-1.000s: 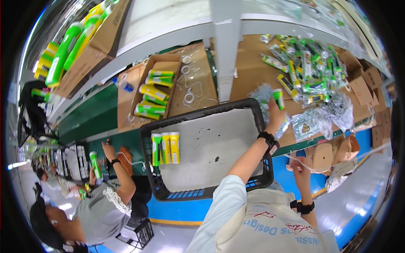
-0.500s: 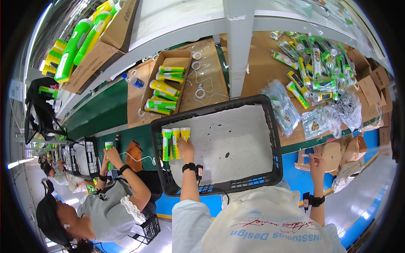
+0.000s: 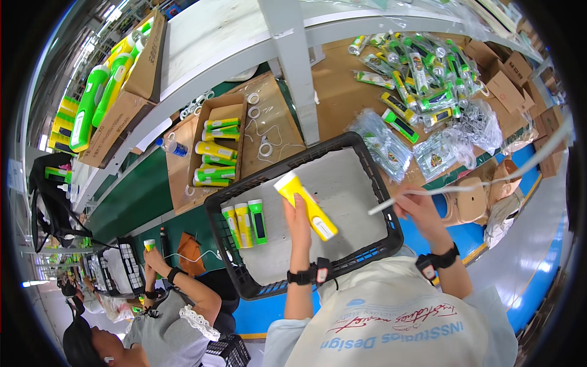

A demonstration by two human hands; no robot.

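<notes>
1. L hand [image 3: 298, 229]: closed round yel. torch [image 3: 318, 217], no visible gap; far-side fingers partly hidden, so can't tell grip force.
2. Torch pos.: up over black tray [image 3: 306, 159], tilted, wide pale head up & L, narrow end down & R. Well clear of torch row [image 3: 243, 224], 3 pcs side by side at tray's L end.
3. R hand [image 3: 423, 214]: fingers curled, thumb in, apparently pinching white strip [image 3: 471, 188] nr its L end; rest trailing off R. Cord or film? Can't tell.
4. Best handling, prob.: grip torch by body, not head, to avoid smudging the front. Support mid-length; smooth plastic, likely slippery.
5. Keep strip's loose end off torch & tray rim; could snag.
6. Mind spacing: don't knock torch row w/ the narrow end.
7. Don't mix w/ bagged pile [image 3: 428, 73] or flat clear bags [image 3: 382, 144], both beyond tray, R side.
</notes>
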